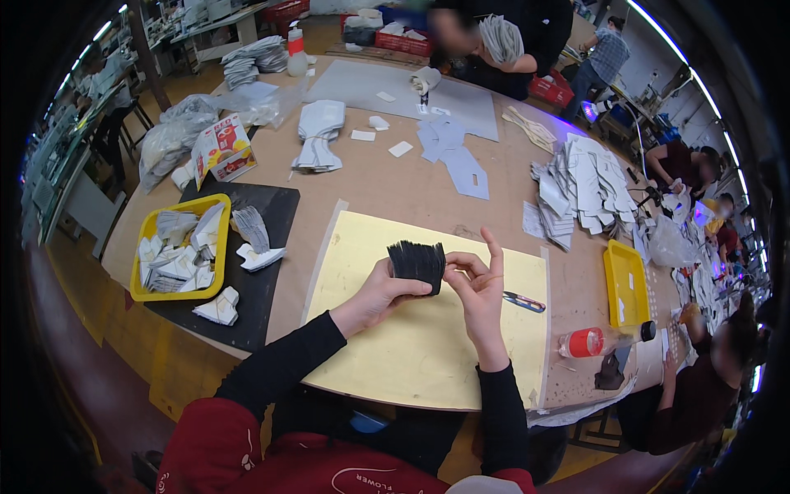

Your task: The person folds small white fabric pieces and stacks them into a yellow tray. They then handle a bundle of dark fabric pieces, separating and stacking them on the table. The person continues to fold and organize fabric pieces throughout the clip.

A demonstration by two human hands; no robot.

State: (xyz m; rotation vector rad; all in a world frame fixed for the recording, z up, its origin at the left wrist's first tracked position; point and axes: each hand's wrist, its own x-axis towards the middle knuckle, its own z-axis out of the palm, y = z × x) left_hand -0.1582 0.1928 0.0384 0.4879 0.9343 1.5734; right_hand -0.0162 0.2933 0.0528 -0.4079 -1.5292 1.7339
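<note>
My left hand [380, 298] grips a thick stack of thin black pieces [418, 267], thumb across its front, above a pale yellow sheet [378, 354]. The pieces stand on edge, their upper ends slightly uneven. At the stack's right edge, the thumb and fingertips of my right hand [477, 292] pinch together, with one finger raised. A thin tan loop, perhaps a rubber band, shows by the right fingers. Just right of that hand, a slim patterned tool [524, 302], like a pen or cutter, lies on the sheet.
Left, a yellow basket [220, 267] of white cut pieces rests on a black mat [267, 239]. Stacked templates [584, 185], a yellow tray [613, 296] and a bottle [586, 342] lie right. A person [527, 49] works across the table; another sits at the right.
</note>
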